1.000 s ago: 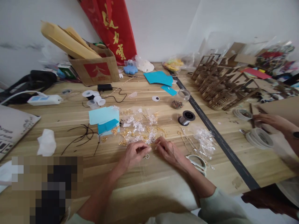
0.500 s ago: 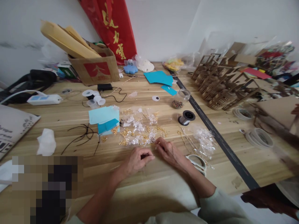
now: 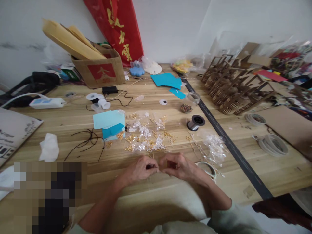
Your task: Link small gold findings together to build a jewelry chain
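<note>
My left hand and my right hand meet low over the front of the table, their fingertips almost touching. Each is closed in a pinch. Whatever they hold is too small to make out, though a thin pale strand shows near the left fingers. Just beyond them lie piles of small silver metal pieces and gold metal pieces, some on clear plastic bags. Partly hidden by my right forearm are scissors with pale handles. Gold and silver chains lie beside a crumpled clear bag.
A wire spool and a bead jar stand beyond my right hand. Blue paper sheets and black cords lie to the left. A dark strip crosses the table; wooden lantern-like frames stand behind it.
My right hand has drawn back from the edge of the metal pieces towards me, and its fingertips are now against or close to the left hand's. The left hand has barely moved.
</note>
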A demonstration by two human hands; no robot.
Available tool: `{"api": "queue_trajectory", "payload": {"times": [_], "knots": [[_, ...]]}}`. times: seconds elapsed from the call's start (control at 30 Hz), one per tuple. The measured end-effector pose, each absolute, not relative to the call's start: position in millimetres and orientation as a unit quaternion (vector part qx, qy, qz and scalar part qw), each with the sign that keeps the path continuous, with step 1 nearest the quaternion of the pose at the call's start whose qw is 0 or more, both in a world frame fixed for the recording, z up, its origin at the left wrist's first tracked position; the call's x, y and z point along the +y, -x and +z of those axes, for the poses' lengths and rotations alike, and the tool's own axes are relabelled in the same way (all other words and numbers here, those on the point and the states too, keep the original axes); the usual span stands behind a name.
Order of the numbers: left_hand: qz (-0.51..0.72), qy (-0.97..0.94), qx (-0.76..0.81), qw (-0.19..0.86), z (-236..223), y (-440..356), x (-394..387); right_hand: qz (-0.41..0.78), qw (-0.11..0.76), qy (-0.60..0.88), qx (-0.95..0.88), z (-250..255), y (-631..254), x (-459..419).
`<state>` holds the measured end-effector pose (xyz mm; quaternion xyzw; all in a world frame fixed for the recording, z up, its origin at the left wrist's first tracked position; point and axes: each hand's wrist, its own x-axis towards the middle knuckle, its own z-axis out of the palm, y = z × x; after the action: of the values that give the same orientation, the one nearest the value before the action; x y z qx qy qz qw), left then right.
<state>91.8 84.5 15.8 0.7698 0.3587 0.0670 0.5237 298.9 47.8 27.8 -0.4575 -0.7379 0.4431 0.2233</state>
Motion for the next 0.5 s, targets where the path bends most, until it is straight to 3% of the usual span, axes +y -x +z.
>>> {"api": "queue_trajectory", "payload": {"times": [0.5], "knots": [[0.133, -0.797, 0.377, 0.454, 11, -86, 91, 0.392, 0.212, 0.470, -0.762, 23, -286, 50]]}}
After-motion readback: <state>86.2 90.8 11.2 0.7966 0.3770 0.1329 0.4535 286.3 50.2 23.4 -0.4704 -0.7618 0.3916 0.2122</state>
